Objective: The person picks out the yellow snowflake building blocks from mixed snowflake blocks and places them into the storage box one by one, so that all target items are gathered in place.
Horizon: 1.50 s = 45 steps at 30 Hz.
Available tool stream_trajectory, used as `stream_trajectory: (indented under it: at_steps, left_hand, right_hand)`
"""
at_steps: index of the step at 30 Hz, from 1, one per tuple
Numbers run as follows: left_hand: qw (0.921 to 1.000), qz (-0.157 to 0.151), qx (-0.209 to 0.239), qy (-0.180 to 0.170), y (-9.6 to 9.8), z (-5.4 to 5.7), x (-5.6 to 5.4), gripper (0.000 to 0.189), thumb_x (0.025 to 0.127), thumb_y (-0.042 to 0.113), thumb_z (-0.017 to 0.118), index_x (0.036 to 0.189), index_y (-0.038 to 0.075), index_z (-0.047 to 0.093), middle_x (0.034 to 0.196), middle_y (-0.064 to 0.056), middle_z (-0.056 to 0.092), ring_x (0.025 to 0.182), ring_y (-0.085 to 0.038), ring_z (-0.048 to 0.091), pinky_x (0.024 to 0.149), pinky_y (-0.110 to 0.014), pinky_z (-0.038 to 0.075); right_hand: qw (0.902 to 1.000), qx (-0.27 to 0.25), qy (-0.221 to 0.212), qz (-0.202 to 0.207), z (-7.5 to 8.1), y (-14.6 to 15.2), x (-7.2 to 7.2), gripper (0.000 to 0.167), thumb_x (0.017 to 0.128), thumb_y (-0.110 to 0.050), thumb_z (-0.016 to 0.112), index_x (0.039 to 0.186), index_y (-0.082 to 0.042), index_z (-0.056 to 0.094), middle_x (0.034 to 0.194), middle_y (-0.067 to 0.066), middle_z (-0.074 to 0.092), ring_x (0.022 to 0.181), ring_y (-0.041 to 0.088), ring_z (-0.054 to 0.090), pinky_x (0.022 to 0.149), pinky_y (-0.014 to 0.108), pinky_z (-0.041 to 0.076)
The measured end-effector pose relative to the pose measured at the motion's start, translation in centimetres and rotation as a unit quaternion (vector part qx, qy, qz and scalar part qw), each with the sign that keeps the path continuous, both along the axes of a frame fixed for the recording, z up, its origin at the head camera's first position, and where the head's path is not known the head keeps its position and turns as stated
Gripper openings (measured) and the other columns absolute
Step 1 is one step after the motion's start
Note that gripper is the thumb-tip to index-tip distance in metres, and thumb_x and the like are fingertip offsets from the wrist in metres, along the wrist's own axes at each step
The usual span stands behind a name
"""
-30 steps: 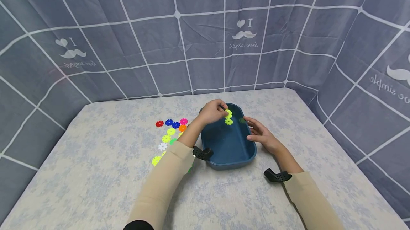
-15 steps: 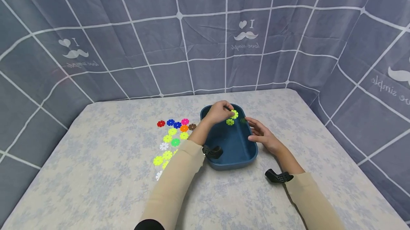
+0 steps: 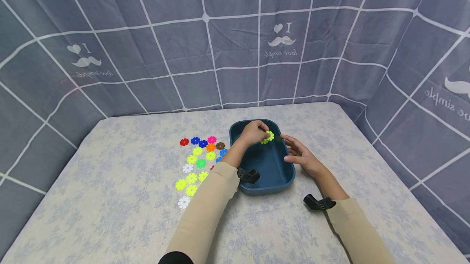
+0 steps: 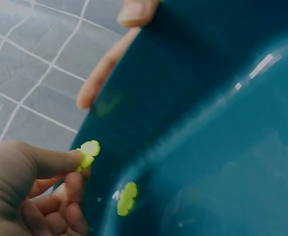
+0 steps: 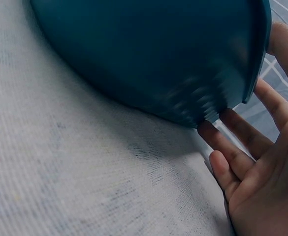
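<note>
My left hand (image 3: pixel 254 134) reaches over the dark blue plastic bin (image 3: pixel 266 168) and pinches a yellow-green notched plastic disc (image 3: pixel 271 135) between thumb and fingers. Seen from the left wrist, the held disc (image 4: pixel 90 148) is close to the bin's side wall. A second yellow-green disc (image 4: pixel 127 199) lies inside the bin, partly hidden by the left hand in the head view. Against the bin's right side rests my right hand (image 3: pixel 302 158). In the right wrist view its fairly straight fingers (image 5: pixel 230 150) touch the outer wall, with the thumb up at the rim.
Left of the bin, several notched discs lie spread on the pale patterned tablecloth (image 3: pixel 121 182): yellow-green, a red one (image 3: pixel 184 142), blue, pink, orange, brown, a green one (image 3: pixel 200 163) and a white one (image 3: pixel 184 202). A grey-blue checked curtain (image 3: pixel 235 43) hangs behind.
Over the bin, my left hand has moved right with its disc, then slightly nearer and lower. More discs on the cloth show beside the forearm. My right hand stays at the bin's side.
</note>
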<state>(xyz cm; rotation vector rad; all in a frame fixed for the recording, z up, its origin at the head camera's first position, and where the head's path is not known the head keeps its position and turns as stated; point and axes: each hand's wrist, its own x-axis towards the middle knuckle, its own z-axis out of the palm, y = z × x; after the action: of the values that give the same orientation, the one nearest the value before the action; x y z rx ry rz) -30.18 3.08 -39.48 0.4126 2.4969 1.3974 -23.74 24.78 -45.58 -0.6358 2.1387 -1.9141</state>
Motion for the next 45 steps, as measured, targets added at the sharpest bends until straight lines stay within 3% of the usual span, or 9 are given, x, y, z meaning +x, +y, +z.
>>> stream_trajectory:
  at_steps: [12, 21, 25, 26, 29, 32, 33, 35, 45]
  left_hand:
    - [0.9981, -0.008, -0.056, -0.026, -0.6, -1.6, -0.3, 0.014, 0.089, 0.004, 0.069, 0.101, -0.001, 0.065, 0.085, -0.009, 0.065, 0.073, -0.020, 0.064, 0.068, -0.029, 0.049]
    - [0.9915, -0.017, -0.128, 0.016, -0.3, -1.7, 0.0, 0.009, 0.089, 0.008, 0.070, 0.095, 0.003, 0.065, 0.086, -0.004, 0.060, 0.072, -0.016, 0.055, 0.067, -0.029, 0.046]
    - [0.9874, -0.021, -0.156, 0.016, 0.2, -2.6, -0.9, 0.012, 0.088, 0.013, 0.073, 0.094, 0.004, 0.067, 0.094, -0.007, 0.063, 0.082, -0.023, 0.058, 0.075, -0.035, 0.049]
    - [0.9878, -0.026, -0.149, 0.036, 0.2, -3.9, -1.8, 0.013, 0.087, 0.017, 0.075, 0.090, 0.007, 0.067, 0.091, -0.004, 0.063, 0.079, -0.021, 0.058, 0.073, -0.034, 0.049]
    - [0.9853, -0.032, -0.161, 0.046, 0.5, -4.5, -2.3, 0.014, 0.085, 0.020, 0.077, 0.085, 0.009, 0.068, 0.086, -0.003, 0.063, 0.076, -0.020, 0.057, 0.073, -0.034, 0.049]
    - [0.9837, -0.028, -0.166, 0.065, 0.5, -3.9, -1.5, 0.014, 0.086, 0.020, 0.076, 0.084, 0.009, 0.068, 0.084, -0.001, 0.062, 0.072, -0.016, 0.053, 0.070, -0.031, 0.046]
    - [0.9822, -0.026, -0.179, 0.050, 0.6, -2.7, -0.7, 0.012, 0.087, 0.016, 0.075, 0.087, 0.006, 0.068, 0.087, -0.003, 0.063, 0.074, -0.017, 0.054, 0.073, -0.031, 0.047]
    - [0.9813, -0.025, -0.183, 0.054, 0.5, -2.3, 0.0, 0.011, 0.089, 0.015, 0.073, 0.090, 0.006, 0.068, 0.089, -0.003, 0.064, 0.074, -0.016, 0.054, 0.072, -0.030, 0.047]
    - [0.9806, -0.021, -0.190, 0.043, 0.6, -2.3, 0.2, 0.006, 0.089, 0.013, 0.072, 0.091, 0.007, 0.069, 0.094, -0.003, 0.065, 0.079, -0.016, 0.056, 0.075, -0.030, 0.049]
  right_hand:
    - [0.9999, -0.008, 0.007, 0.002, 0.2, 0.1, 0.1, 0.071, 0.092, -0.005, 0.058, 0.153, -0.002, 0.021, 0.152, 0.032, 0.022, 0.125, 0.032, 0.046, 0.092, 0.028, 0.046]
    - [0.9999, -0.013, 0.007, -0.001, 0.2, 0.2, 0.0, 0.072, 0.092, -0.004, 0.059, 0.153, -0.002, 0.022, 0.151, 0.032, 0.024, 0.118, 0.016, 0.051, 0.092, 0.027, 0.046]
    - [0.9999, -0.016, 0.002, 0.002, 0.1, 0.3, -0.1, 0.074, 0.091, -0.006, 0.061, 0.153, -0.003, 0.022, 0.152, 0.031, 0.024, 0.119, 0.016, 0.052, 0.092, 0.027, 0.046]
    - [0.9998, -0.017, 0.002, 0.004, 0.0, 0.3, -0.1, 0.074, 0.091, -0.006, 0.061, 0.153, -0.003, 0.022, 0.152, 0.031, 0.023, 0.119, 0.017, 0.052, 0.092, 0.027, 0.046]
    - [0.9997, -0.020, 0.008, 0.010, -0.1, 0.3, -0.1, 0.073, 0.092, -0.006, 0.060, 0.153, -0.002, 0.022, 0.151, 0.032, 0.023, 0.120, 0.019, 0.051, 0.092, 0.028, 0.046]
    - [0.9996, -0.021, 0.014, 0.014, -0.2, 0.2, -0.2, 0.072, 0.092, -0.006, 0.060, 0.153, -0.001, 0.022, 0.151, 0.034, 0.022, 0.121, 0.022, 0.050, 0.092, 0.028, 0.046]
    - [0.9996, -0.022, 0.014, 0.014, -0.2, 0.2, -0.2, 0.072, 0.092, -0.006, 0.060, 0.153, -0.001, 0.022, 0.151, 0.034, 0.022, 0.121, 0.022, 0.050, 0.092, 0.028, 0.046]
    - [0.9996, -0.021, 0.012, 0.012, -0.2, 0.1, -0.2, 0.072, 0.092, -0.006, 0.060, 0.153, -0.002, 0.022, 0.151, 0.033, 0.022, 0.121, 0.022, 0.050, 0.092, 0.028, 0.046]
    - [0.9997, -0.019, 0.007, 0.009, -0.2, -0.1, -0.1, 0.072, 0.091, -0.003, 0.059, 0.153, -0.001, 0.021, 0.152, 0.033, 0.020, 0.122, 0.025, 0.049, 0.092, 0.028, 0.047]
